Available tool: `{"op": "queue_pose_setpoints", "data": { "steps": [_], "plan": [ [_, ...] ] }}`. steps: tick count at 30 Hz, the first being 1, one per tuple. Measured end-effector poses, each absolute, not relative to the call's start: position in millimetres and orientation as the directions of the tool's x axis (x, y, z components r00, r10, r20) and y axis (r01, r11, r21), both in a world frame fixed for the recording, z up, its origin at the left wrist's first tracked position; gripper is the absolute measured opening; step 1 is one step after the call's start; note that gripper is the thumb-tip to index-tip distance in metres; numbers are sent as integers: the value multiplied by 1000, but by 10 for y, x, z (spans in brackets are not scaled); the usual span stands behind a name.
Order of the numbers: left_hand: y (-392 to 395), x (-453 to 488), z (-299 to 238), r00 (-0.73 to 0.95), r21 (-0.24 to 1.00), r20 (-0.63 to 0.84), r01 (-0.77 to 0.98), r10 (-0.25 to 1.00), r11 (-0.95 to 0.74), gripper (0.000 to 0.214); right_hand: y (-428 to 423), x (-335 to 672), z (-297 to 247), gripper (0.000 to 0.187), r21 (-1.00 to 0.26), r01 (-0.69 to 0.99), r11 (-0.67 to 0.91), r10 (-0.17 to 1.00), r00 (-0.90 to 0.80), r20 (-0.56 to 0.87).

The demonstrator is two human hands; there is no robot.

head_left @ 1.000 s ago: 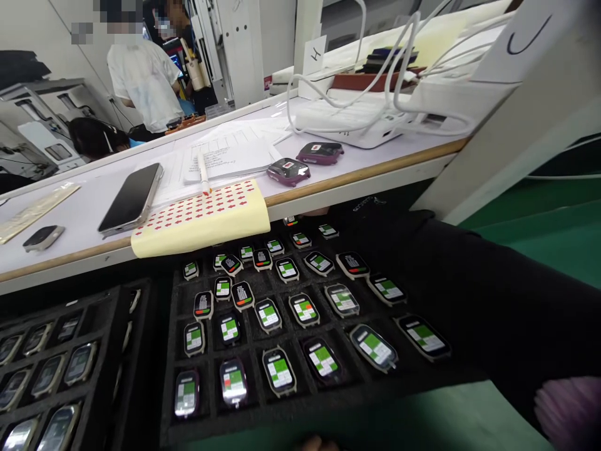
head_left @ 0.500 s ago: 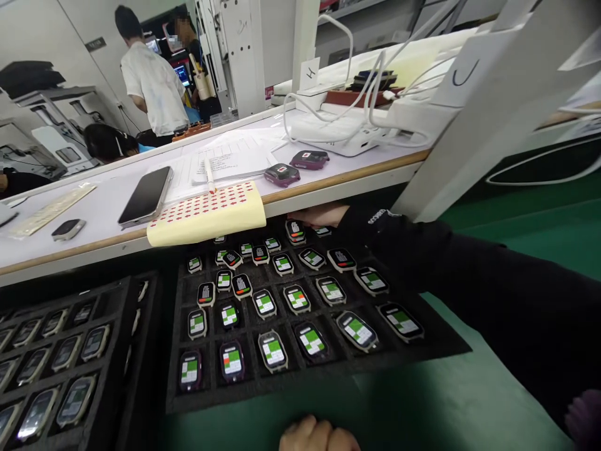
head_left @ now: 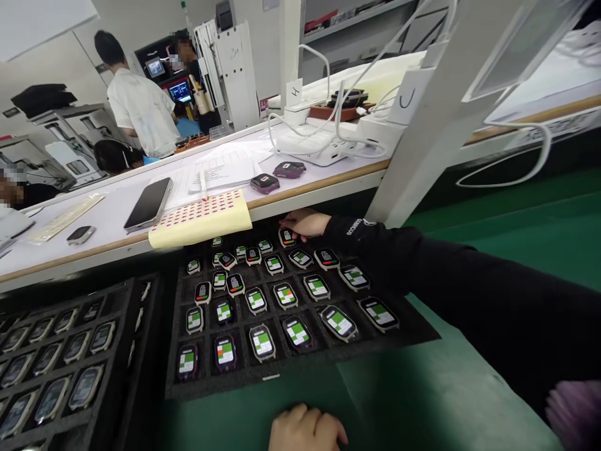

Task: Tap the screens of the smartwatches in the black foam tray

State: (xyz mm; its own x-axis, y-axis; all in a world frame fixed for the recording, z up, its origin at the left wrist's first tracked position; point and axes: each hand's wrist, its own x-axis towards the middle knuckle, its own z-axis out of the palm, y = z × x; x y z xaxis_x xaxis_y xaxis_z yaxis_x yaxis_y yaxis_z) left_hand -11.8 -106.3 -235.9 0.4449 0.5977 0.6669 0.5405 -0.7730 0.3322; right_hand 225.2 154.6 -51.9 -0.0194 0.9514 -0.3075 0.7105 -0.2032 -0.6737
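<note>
A black foam tray (head_left: 300,360) on the green mat holds several smartwatch bodies with lit green-and-white screens. My right hand (head_left: 303,224), in a black sleeve, reaches under the shelf edge to the tray's far row. Its fingers are closed on a watch (head_left: 286,237) there. My left hand (head_left: 305,429) rests on the mat at the bottom edge, just in front of the tray, fingers curled with nothing seen in them.
A second black tray (head_left: 56,363) of dark-screened watches lies to the left. The white shelf (head_left: 94,232) above carries a phone (head_left: 148,203), a yellow sticker sheet (head_left: 201,219), papers with a pen, two purple watches (head_left: 277,176) and white chargers with cables. People stand behind it.
My right hand has come further out from under the shelf, on the far-row watch. My left hand has risen into view at the bottom. The view has pulled back.
</note>
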Motion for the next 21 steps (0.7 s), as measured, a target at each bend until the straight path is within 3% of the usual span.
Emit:
{"op": "queue_pose_setpoints", "data": {
  "steps": [8, 15, 21],
  "plan": [
    [-1067, -157, -2274, 499, 364, 597, 529, 628, -767, 37, 1514, 2472, -523, 17, -731, 675, -105, 936, -182, -303],
    [-1080, -159, -2275, 512, 379, 578, 520, 635, -765, 37, 1556, 2494, -589, 13, -764, 640, -81, 957, -164, -238],
    [-1110, -121, -2290, 524, 353, 597, 508, 607, -786, 38, 1348, 2334, -450, 17, -774, 619, -134, 902, -246, -354]
  ]
}}
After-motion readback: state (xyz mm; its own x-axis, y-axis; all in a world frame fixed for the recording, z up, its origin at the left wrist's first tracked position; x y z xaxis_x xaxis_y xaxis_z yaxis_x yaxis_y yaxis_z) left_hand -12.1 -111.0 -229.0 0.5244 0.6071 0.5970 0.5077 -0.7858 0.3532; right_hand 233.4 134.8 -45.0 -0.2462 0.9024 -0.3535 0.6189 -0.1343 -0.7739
